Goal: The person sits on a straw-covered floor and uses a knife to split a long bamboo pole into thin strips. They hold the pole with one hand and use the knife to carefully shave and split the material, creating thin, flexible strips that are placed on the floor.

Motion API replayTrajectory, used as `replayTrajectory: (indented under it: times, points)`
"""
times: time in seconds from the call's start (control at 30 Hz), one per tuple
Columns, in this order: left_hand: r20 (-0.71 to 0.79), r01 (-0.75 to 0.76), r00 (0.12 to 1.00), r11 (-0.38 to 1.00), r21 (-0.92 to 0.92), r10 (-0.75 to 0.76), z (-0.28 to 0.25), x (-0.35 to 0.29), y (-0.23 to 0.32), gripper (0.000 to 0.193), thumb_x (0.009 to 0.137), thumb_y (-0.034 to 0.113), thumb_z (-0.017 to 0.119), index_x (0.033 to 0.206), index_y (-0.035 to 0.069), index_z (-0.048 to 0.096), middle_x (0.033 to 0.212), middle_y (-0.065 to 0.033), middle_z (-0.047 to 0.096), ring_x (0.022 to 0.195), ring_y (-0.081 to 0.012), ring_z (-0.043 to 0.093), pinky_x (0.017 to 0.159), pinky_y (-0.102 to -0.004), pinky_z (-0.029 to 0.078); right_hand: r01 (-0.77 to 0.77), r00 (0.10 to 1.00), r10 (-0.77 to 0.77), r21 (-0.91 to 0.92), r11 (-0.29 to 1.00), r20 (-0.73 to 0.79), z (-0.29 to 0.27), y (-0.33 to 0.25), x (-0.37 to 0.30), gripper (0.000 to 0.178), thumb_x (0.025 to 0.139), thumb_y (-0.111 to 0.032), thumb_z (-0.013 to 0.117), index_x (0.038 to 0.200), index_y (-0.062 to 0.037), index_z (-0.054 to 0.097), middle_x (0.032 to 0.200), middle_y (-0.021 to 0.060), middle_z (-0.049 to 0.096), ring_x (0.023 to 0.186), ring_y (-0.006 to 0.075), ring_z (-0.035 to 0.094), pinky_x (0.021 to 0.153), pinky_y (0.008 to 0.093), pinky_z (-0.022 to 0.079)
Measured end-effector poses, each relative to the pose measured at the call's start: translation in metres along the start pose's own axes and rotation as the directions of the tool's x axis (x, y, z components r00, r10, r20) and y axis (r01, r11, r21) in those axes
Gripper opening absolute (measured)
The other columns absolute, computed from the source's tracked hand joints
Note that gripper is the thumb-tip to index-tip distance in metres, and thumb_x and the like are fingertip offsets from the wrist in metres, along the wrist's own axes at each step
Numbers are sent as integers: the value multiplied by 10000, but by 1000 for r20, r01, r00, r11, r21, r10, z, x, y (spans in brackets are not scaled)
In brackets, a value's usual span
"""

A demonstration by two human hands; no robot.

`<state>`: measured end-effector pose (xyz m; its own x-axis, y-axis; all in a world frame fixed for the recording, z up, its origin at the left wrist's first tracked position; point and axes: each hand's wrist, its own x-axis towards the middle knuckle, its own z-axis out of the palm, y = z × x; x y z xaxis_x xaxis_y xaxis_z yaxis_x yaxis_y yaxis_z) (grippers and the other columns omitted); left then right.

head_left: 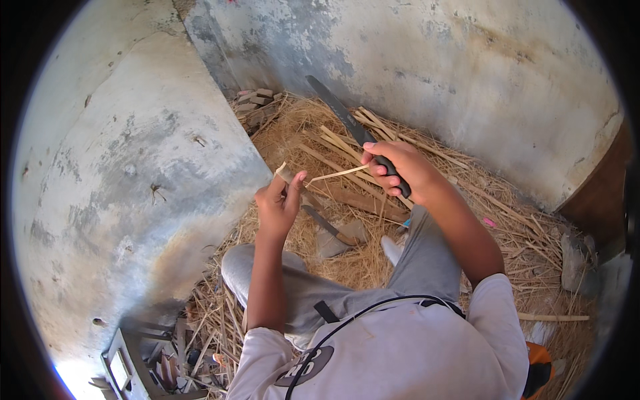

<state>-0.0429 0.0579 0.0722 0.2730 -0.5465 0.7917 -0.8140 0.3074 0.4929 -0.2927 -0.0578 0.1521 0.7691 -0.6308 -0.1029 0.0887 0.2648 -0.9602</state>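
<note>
My right hand (403, 170) is wrapped round the black handle of a large knife (333, 100), whose long dark blade points up and away to the left. A thin pale strip (340, 173) runs from the fingers of that hand toward my left thumb; whether the thumb touches it I cannot tell. My left hand (279, 200) pinches a short, flat, pale piece of wood or bamboo (285, 173) between thumb and fingers. Below and between the hands, a second blade with a wooden handle (345, 238) lies across a flat stone slab (330, 248).
Long split strips (347, 147) lie over straw-like shavings on the floor. Close on the left and at the back stand worn plaster walls (153, 153). Broken bricks (257, 100) sit in the far corner. Wood scraps and a frame (127, 363) are at lower left, an orange-and-black object (540, 370) at lower right.
</note>
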Motion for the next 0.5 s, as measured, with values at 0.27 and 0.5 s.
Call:
replayTrajectory:
  times: [0.27,0.5]
  points:
    - [-67,93,993,995,-17,-94,-14,1,-5,181,952,183,722,853,32,708,554,0,526,522,-33,402,471,-238,339,3,978,39,-204,979,204,34,-28,-32,312,1010,-314,556,953,-8,586,649,-62,436,440,8,372,364,200,306]
    - [-103,88,991,996,23,-85,-30,-2,-11,179,940,191,736,862,31,717,523,-23,517,493,-44,401,456,-250,348,-8,968,86,-315,949,234,49,-16,-38,358,983,-353,599,945,3,605,637,-45,458,437,24,387,382,213,307]
